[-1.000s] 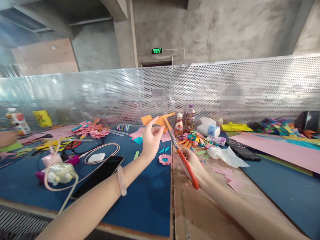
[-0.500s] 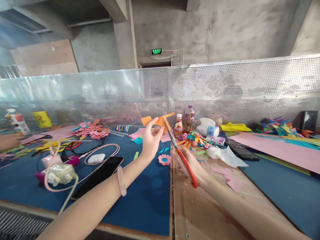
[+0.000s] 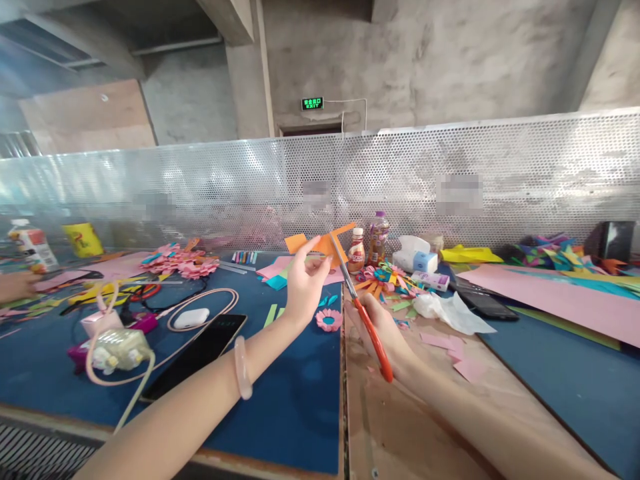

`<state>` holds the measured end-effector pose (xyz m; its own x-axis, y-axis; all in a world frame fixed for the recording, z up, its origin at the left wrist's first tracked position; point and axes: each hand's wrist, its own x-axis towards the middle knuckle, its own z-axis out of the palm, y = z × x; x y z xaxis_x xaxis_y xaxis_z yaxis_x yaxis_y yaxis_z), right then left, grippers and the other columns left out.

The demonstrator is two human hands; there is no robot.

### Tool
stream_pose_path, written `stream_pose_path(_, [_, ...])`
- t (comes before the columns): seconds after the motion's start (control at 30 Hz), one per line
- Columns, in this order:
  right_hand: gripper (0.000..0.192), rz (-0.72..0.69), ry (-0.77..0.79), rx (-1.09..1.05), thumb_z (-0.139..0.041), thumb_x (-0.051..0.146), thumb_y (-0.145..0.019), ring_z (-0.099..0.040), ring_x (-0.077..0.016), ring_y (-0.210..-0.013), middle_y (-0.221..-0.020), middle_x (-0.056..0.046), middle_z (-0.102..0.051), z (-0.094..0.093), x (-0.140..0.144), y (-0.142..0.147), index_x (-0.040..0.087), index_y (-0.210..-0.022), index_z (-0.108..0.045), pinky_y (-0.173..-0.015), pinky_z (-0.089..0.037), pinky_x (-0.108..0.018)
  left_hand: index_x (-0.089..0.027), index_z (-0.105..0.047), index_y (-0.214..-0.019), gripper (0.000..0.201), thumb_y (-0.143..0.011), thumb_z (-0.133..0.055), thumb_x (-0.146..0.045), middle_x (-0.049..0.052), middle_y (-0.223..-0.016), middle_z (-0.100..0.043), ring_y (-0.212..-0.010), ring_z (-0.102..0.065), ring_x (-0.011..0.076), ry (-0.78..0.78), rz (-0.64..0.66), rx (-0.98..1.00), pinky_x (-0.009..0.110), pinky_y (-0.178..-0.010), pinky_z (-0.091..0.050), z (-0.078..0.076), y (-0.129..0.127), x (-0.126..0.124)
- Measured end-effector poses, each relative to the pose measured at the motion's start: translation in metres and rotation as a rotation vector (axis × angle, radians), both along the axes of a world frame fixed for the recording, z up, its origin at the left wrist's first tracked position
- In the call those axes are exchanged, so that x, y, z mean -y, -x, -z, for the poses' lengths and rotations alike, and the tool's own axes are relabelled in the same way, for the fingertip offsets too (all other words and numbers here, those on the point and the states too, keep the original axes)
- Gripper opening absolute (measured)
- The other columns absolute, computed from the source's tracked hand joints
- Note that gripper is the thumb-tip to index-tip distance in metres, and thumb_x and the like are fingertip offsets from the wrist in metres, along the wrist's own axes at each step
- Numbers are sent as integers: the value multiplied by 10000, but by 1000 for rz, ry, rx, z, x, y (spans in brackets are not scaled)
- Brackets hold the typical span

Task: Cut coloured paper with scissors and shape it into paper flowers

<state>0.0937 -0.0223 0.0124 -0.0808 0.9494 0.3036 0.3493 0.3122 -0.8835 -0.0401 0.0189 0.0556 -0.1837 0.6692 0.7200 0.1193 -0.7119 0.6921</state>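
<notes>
In the head view my left hand (image 3: 306, 285) pinches a piece of orange paper (image 3: 324, 245) above the table. My right hand (image 3: 384, 328) is wrapped round the red handles of a pair of scissors (image 3: 369, 323). The scissor blades reach up to the orange paper, and a narrow strip of it sticks out beyond them to the right. A pink paper ring with a blue centre (image 3: 329, 321) lies on the table just below my left hand, beside small blue paper pieces (image 3: 328, 301).
A phone (image 3: 200, 353), a cable and a white earphone case (image 3: 191, 319) lie to the left. Two bottles (image 3: 379, 237) and a tissue pack (image 3: 416, 260) stand behind. Pink paper sheets (image 3: 555, 293) are at right. Another person's hand (image 3: 17, 285) shows at the far left.
Both hands, with the paper and scissors, have shifted very slightly to the right. The paper strip beyond the blades tilts up a little more.
</notes>
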Motion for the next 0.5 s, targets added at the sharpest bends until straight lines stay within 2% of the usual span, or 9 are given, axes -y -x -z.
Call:
stream_pose_path(0.2, [324, 48, -71, 53, -430, 498, -795, -397, -107, -504, -530, 63, -435, 6, -2, -3, 217, -644, -371, -480, -317, -222, -213, -505, -1195, 432, -779, -598, -284, 10, -720, -617, -678, -618, 147, 16, 10, -7, 333, -694, -548, -1, -1, 1])
stream_pose_path(0.33, [276, 25, -58, 51, -443, 443, -800, -400, -105, -496, -539, 65, -434, 9, -4, -4, 216, -657, -382, -465, -312, -215, -211, -488, -1213, 456, -779, -598, -294, 8, -728, -612, -684, -624, 150, 34, 45, 4, 342, -714, -545, 0, 0, -1])
stream_pose_path(0.5, [335, 24, -68, 25, -468, 511, -788, -396, -107, -518, -539, 64, -414, 9, -3, -3, 212, -660, -395, -480, -315, -218, -218, -503, -1207, 440, -785, -589, -307, 17, -738, -615, -687, -616, 151, 5, -15, -3, 308, -659, -534, 1, 5, -6])
